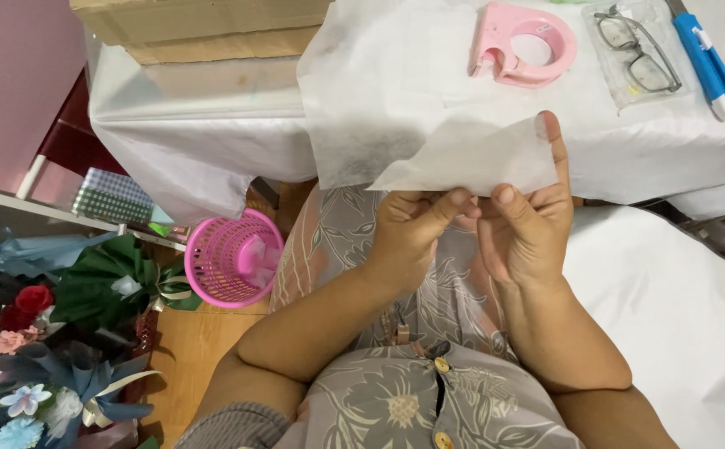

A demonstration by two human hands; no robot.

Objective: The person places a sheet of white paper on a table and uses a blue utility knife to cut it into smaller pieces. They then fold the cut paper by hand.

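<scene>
Both of my hands hold a small piece of thin white paper (470, 158) up in front of my lap. My left hand (412, 229) pinches its lower edge with thumb and fingers. My right hand (528, 220) grips the lower right part, its forefinger stretched up along the paper's right edge. The piece hangs just before the table edge, where a larger white sheet (395, 83) drapes over the side.
On the white-covered table (213, 125) lie a pink tape dispenser (522, 46), glasses (638, 50) in a clear sleeve and a blue cutter (709, 62). A pink basket (233, 258) stands on the floor at left, beside flower bouquets (38, 349). White sheet (670, 308) at right.
</scene>
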